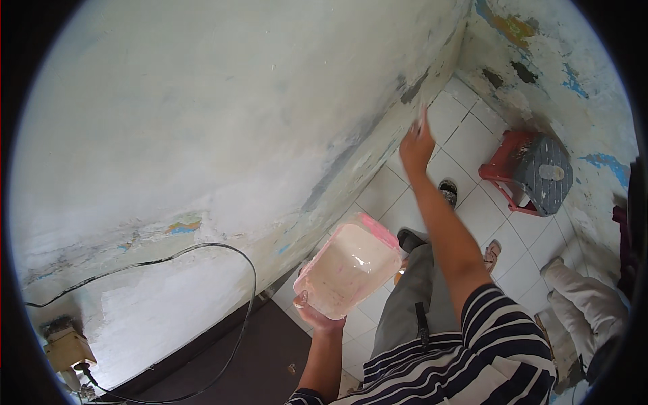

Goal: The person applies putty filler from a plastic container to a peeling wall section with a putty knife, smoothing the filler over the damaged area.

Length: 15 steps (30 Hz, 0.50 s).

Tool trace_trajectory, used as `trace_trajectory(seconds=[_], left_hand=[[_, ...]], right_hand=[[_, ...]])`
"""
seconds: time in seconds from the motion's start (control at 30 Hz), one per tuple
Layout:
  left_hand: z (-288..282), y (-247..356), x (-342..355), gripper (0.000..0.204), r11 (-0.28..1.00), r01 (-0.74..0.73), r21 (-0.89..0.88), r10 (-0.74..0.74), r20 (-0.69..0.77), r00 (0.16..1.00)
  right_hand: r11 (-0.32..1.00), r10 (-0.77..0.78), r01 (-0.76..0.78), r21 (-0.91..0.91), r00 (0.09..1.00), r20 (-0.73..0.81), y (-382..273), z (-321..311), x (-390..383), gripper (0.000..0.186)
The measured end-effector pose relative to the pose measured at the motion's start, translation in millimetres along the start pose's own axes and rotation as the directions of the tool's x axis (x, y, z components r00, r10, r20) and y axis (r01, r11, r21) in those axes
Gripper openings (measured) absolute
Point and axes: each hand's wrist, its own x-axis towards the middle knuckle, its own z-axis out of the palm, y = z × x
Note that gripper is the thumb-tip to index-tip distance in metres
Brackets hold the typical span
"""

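Observation:
My left hand [316, 314] grips the near rim of a pink rectangular tub [347, 264] holding pale, whitish paste, and carries it tilted in front of my body. My right hand [416, 146] is stretched out with a thin flat tool [422, 120] pinched in its fingers, its tip against the low part of the patched white wall [202, 135]. My grey trouser leg [408, 297] and dark shoe [410, 237] show below the tub.
A red stool with a grey top [533, 172] stands on the white floor tiles [472, 145] near the corner. A black cable [202, 248] loops along the wall to a socket box [66, 347]. Another person's legs [584, 297] are at the right.

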Motion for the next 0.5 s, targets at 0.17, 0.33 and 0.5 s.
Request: trace_trajectory(seconds=[0.17,0.33,0.5], left_hand=[[-0.8,-8.1,2.1,0.076,1.000,0.000,-0.001,0.000,-0.011,1.000],[-10.1,-6.6,1.1,0.078,1.000,0.009,-0.014,-0.008,0.060,0.998],[-10.0,-12.4,5.5,0.080,0.999,0.040,-0.010,-0.039,0.087,0.995]], right_hand=[[0.998,-0.064,0.061,0.021,0.991,0.122,2.0,33.2,48.8,0.064],[0.984,-0.164,0.118,0.134,0.898,0.408,29.7,29.2,-90.8,0.066],[0.995,-0.041,0.024,0.093,0.982,0.186,57.0,-1.8,-33.5,0.061]])
